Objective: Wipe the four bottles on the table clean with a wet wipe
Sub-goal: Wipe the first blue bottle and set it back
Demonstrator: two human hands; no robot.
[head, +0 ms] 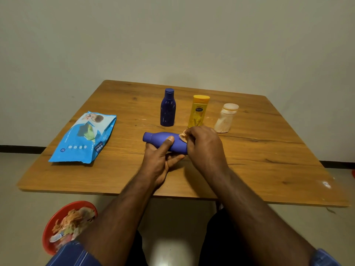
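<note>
Wooden table (115,175) — left hand (159,160) grips sideways purple bottle (163,141), cap leftward — right hand (203,148) pinches wipe (182,137).

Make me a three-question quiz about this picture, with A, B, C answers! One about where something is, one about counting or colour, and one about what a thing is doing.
1. Where is the blue wet wipe pack?
A. On the table's left side
B. On the floor
C. Behind the yellow bottle

2. How many bottles stand upright?
A. One
B. Three
C. Four

3. What is happening to the bottle that lies sideways?
A. It lies alone, untouched
B. It is held and wiped
C. It stands in the red bin

Answers:
1. A: the pack lies flat on the table, left of all the bottles.
2. B: the dark blue bottle, yellow bottle and whitish bottle stand in a row.
3. B: the left hand grips the purple-blue bottle while the right hand presses a wipe on its base end.
</note>
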